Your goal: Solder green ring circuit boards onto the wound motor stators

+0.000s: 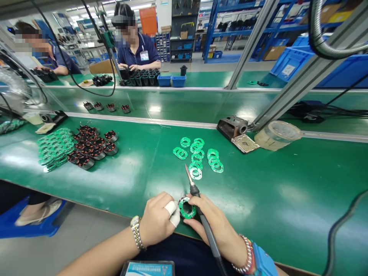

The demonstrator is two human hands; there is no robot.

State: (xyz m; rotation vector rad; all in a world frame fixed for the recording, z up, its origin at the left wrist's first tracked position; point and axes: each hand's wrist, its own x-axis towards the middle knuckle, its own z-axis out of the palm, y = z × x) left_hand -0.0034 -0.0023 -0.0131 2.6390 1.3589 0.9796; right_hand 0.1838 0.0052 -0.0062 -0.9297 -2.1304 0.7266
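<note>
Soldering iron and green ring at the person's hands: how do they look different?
The soldering iron is long and thin; the green ring is short and round with a big hole. The soldering iron has a dark handle and a pointed metal tip, but the green ring has no point. Both are at the right hand.

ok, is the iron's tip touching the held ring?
Apart: the head view shows the iron's tip pointing away from the held ring, with green table between them.
</note>
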